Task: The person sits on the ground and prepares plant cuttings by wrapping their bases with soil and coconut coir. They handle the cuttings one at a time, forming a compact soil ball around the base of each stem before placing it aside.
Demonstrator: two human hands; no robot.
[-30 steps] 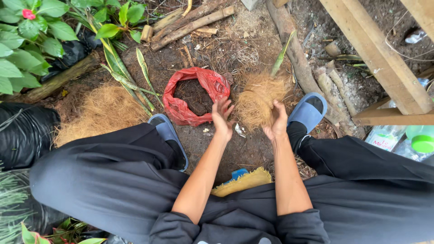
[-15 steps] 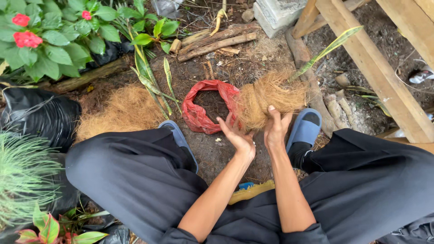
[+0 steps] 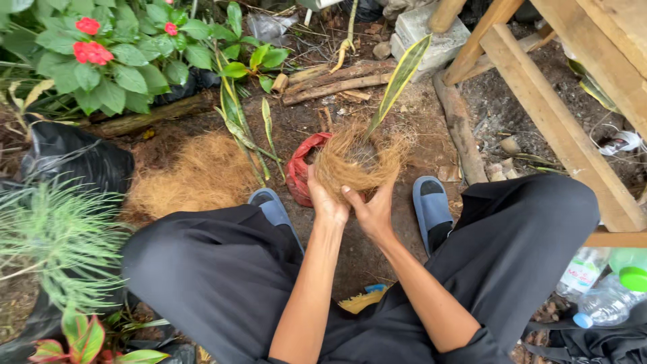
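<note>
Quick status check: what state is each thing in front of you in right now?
left hand: cupped against the fibre bundle's left side
right hand: gripping the bundle from below
brown coconut-fibre bundle: wrapped around a plant's base, held up
striped green-yellow leaf: upright, sticking out of the bundle
red plastic bag: open, on the soil
loose fibre pile: heaped on the ground

The dry, wiry brown coconut-fibre clump (image 3: 360,162) looks rough and matt; just behind it, the crinkled red plastic bag (image 3: 300,174) looks faintly glossy.
</note>
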